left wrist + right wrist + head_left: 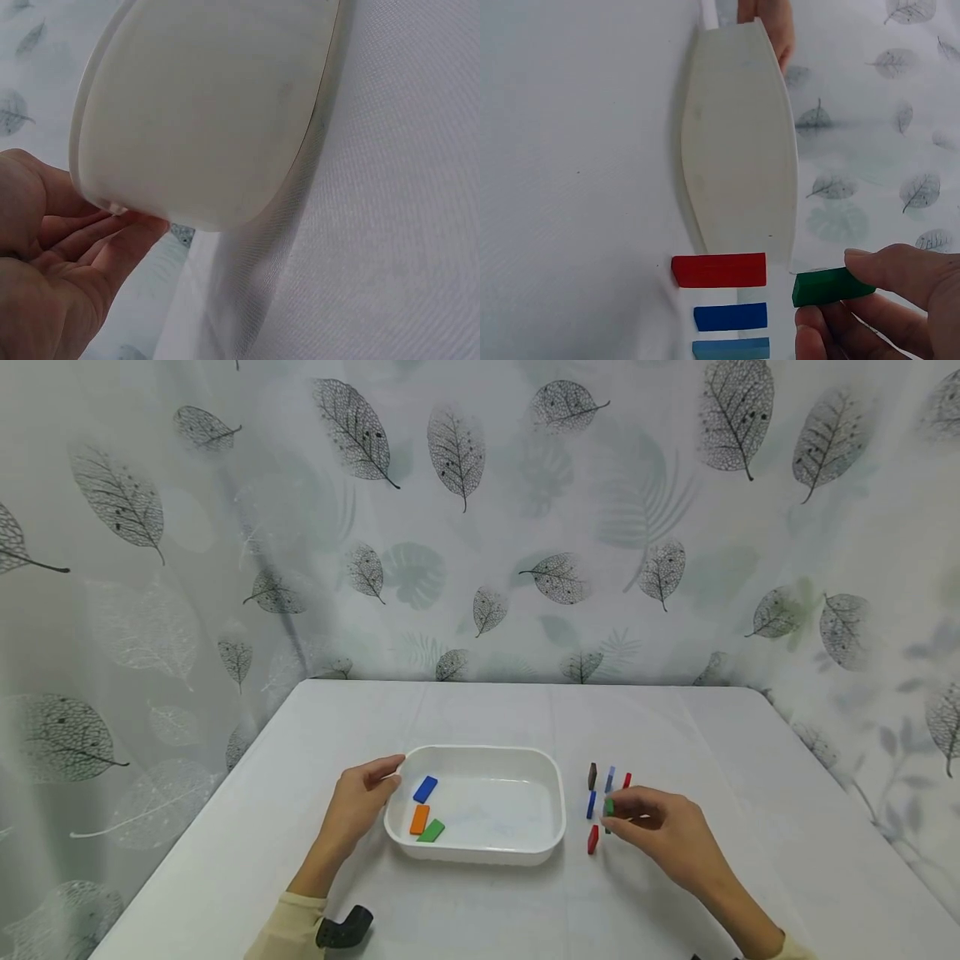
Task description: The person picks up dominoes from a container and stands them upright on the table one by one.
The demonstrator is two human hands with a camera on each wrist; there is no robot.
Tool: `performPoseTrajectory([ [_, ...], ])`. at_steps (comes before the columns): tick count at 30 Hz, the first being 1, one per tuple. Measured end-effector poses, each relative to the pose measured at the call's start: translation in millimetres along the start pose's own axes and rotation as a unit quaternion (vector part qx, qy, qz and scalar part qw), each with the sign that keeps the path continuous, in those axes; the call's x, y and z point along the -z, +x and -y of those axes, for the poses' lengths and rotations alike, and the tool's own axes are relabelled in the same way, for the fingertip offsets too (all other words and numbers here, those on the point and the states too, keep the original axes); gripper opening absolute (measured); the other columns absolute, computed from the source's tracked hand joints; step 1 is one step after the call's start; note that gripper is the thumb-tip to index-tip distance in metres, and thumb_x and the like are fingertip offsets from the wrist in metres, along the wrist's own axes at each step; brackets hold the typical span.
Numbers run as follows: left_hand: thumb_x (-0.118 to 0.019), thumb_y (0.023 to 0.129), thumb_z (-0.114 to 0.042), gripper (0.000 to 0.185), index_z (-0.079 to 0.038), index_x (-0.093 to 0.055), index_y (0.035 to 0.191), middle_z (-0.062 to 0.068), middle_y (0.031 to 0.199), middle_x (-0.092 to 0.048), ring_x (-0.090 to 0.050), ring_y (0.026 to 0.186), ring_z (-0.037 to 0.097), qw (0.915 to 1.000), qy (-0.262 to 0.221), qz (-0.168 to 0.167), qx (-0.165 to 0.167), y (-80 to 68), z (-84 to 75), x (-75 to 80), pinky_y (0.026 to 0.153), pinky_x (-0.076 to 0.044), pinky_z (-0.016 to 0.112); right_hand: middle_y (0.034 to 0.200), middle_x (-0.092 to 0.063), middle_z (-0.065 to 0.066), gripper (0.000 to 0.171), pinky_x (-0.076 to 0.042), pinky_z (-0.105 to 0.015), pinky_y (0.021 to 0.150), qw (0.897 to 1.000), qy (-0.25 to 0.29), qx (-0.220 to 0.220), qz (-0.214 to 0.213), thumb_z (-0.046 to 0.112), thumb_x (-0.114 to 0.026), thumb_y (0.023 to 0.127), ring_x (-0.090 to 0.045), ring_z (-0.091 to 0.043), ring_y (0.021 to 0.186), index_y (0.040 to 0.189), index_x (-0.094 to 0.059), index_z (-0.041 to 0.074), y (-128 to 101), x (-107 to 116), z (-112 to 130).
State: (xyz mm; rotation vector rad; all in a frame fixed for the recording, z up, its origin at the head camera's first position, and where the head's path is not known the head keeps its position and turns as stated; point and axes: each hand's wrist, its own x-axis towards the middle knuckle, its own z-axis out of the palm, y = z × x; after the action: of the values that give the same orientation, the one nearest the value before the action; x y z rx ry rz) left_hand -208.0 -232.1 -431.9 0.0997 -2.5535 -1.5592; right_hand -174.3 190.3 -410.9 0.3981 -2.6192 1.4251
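Pinching green block [831, 286] — right hand [667, 835] (above table [487, 710]).

tray [480, 852]: white
held block [831, 286]: green
blocks in tray [425, 812]: blue, orange, green
curtain [480, 518]: grey leaf print

The right hand [885, 311] is pinching a green block [831, 286] between thumb and fingertips [814, 319], holding it just to the right of the red block [718, 270]. The red block is lying on the white tablecloth [577, 165], close against the near end of the white tray [739, 157]. Just below the red block a dark blue block [730, 316] is lying parallel to it, and below that a lighter blue block [730, 349] is sitting at the picture's bottom edge. At the tray's far end, the other hand's fingers [776, 26] are showing against its rim. A leaf-patterned curtain [885, 135] is hanging to the right of the tray.
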Motion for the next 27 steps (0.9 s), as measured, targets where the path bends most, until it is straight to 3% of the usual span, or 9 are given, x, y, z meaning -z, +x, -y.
performPoseTrajectory([
  [12, -0.065, 0.103, -0.009, 0.035, -0.007, -0.068, 0.138, 0.015, 0.139, -0.064, -0.061, 0.125, 0.033, 1.0, -0.003, -0.001, 0.006, 0.6, 0.6, -0.4, 0.098, -0.054, 0.041, 0.098, -0.075, 0.004, 0.029, -0.059, -0.024, 0.079, 0.999, -0.019, -0.036, 0.009, 0.017, -0.088, 0.085, -0.071, -0.012, 0.088, 0.111, -0.079, 0.007, -3.5, -2.6, -13.9],
  [27, -0.066, 0.103, -0.01, 0.035, -0.007, -0.068, 0.137, 0.015, 0.138, -0.064, -0.062, 0.124, 0.033, 1.0, 0.0, -0.001, 0.004, 0.2, 1.7, 0.2, 0.098, -0.054, 0.041, 0.094, -0.074, 0.007, 0.025, -0.058, -0.024, 0.08, 0.999, -0.021, -0.035, 0.013, 0.017, -0.089, 0.084, -0.07, -0.012, 0.088, 0.105, -0.079, 0.01, -4.3, -8.2, -26.7],
])
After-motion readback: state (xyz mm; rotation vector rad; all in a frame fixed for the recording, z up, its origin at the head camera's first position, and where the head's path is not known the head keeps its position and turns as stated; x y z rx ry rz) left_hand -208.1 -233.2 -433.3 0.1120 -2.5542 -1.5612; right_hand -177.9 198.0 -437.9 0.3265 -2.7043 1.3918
